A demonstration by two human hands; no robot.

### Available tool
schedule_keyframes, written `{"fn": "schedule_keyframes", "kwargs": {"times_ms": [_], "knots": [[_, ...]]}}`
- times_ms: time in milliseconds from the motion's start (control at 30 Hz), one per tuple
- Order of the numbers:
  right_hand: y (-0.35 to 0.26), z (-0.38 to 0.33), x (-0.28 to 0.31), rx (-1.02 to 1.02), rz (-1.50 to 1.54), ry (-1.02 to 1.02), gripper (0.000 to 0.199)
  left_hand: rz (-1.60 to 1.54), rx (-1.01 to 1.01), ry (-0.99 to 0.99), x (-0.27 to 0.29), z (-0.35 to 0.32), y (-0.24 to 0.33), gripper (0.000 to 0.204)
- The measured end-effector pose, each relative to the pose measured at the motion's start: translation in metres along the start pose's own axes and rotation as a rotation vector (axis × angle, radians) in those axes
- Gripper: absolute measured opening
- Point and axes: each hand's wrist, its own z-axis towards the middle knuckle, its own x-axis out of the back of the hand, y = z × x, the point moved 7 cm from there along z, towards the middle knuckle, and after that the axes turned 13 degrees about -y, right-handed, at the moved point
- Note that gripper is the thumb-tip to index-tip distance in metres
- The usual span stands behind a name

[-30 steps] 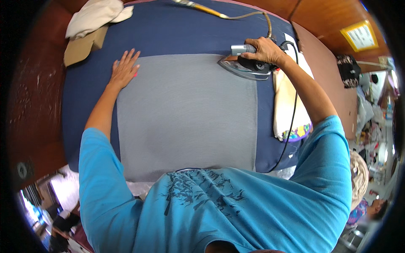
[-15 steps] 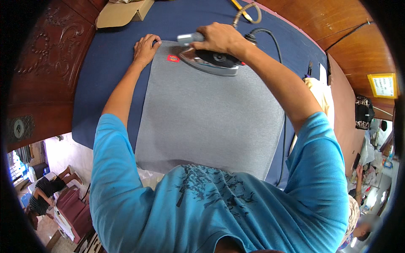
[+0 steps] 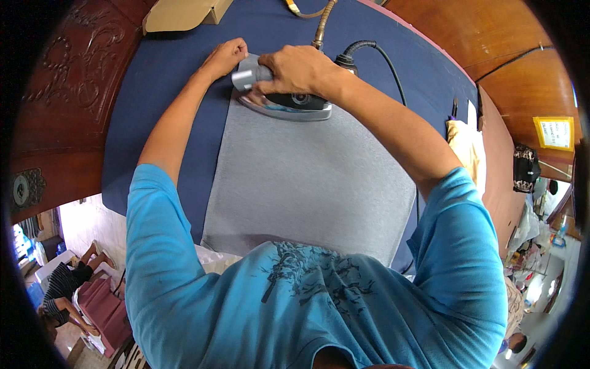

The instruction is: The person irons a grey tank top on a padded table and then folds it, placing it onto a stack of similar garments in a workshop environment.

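My right hand [image 3: 295, 69] is wrapped round the handle of a steam iron [image 3: 286, 112], which has a silver soleplate, a black body and a grey handle. The iron lies on the far left part of a grey cloth [image 3: 307, 184], spread flat in front of me. My left hand [image 3: 225, 58] is closed at the cloth's far left corner, its fingertips pinching the edge just beyond the iron's tip. The small red label on the cloth is hidden under the iron and my right hand.
A dark blue padded table [image 3: 166, 123] lies beneath the cloth. The iron's steam hose [image 3: 322, 27] and black cord [image 3: 390, 64] run behind and right. A cardboard box [image 3: 181, 15] stands far left; yellowish fabric [image 3: 465, 147] hangs at right. Another person [image 3: 64, 289] sits lower left.
The iron in my right hand has slid left toward the cloth's far left corner, covering the red label. My left hand has shifted slightly away and right, its fingers drawn together.
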Motion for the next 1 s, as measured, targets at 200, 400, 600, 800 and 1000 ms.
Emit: {"fn": "schedule_keyframes", "kwargs": {"times_ms": [200, 400, 600, 800, 1000], "knots": [[0.002, -0.008, -0.005, 0.010, -0.025, 0.035, 0.055, -0.058, 0.079, 0.083, -0.002, 0.015, -0.009, 0.020], [0.037, 0.031, 0.018, -0.204, 0.065, 0.161, 0.054, 0.251, 0.068, 0.292, 0.010, -0.002, -0.013, 0.032], [0.052, 0.058, 0.027, -0.301, 0.143, 0.142, 0.055, -0.077, 0.003, 0.423, 0.017, -0.050, -0.022, 0.025], [-0.010, -0.002, -0.004, -0.048, 0.140, -0.170, 0.063, -0.128, -0.044, 0.402, 0.030, -0.105, -0.020, 0.027], [-0.064, -0.062, -0.042, 0.123, 0.157, -0.145, 0.051, -0.351, 0.005, 0.383, 0.014, -0.092, -0.008, 0.032]]}}
